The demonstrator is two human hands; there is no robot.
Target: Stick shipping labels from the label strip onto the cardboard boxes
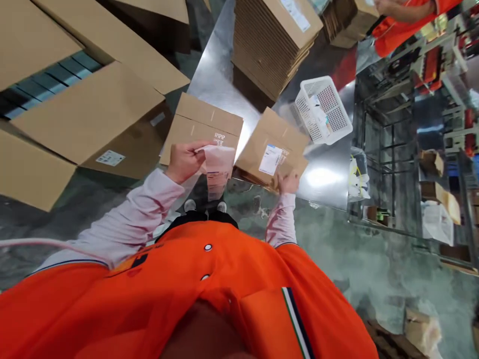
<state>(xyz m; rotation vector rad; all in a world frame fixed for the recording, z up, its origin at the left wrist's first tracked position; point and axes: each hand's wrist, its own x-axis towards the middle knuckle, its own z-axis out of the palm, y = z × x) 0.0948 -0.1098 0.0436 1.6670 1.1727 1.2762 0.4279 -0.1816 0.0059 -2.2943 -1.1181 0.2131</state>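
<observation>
My left hand (185, 160) pinches the top of a thin, pale strip of label sheet (219, 162), which hangs down past the table edge. Behind that strip lies a flattened cardboard box (209, 114) with white printed marks. My right hand (288, 182) grips the near edge of a second flattened cardboard box (258, 142), on top of a small stack. On this box is a white shipping label (271, 159) with a blue band, right beside my right fingers. The undersides of my right fingers are hidden.
A tall stack of flattened cardboard (262, 55) and a white plastic basket (325, 110) with small items stand on the metal table (325, 174). Large open cartons (93, 109) are at the left. Another person's arm (411, 12) shows at upper right, near more cardboard.
</observation>
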